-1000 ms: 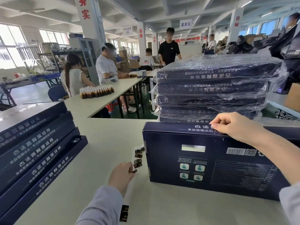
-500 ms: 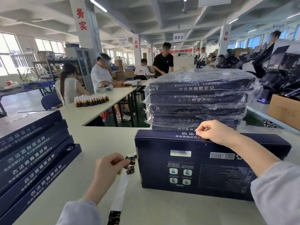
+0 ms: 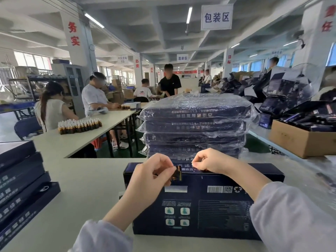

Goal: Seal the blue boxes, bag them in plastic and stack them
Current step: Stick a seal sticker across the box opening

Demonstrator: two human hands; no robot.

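Sealing a blue box that stands on edge on the worktop

Far to the left of the upright blue box (image 3: pixel 209 206), a stack of unbagged boxes (image 3: pixel 21 188) lies flat on the pale worktop (image 3: pixel 87 179). At the box's upper left corner, the left hand (image 3: pixel 151 173) has its fingers curled and pinches a small dark and gold sticker (image 3: pixel 177 175) between thumb and forefinger, just at the top front edge of the box. The box itself stands on its long edge in the middle, with its printed back side facing the camera. On its top edge, right of the sticker, rests the right hand (image 3: pixel 212 160), fingers curled and thumb meeting forefinger; whether it pinches something, I cannot tell. Directly behind the box is a stack of bagged boxes (image 3: pixel 196 124) in clear plastic. Far to the right of the box there is a cardboard carton (image 3: pixel 298 140).
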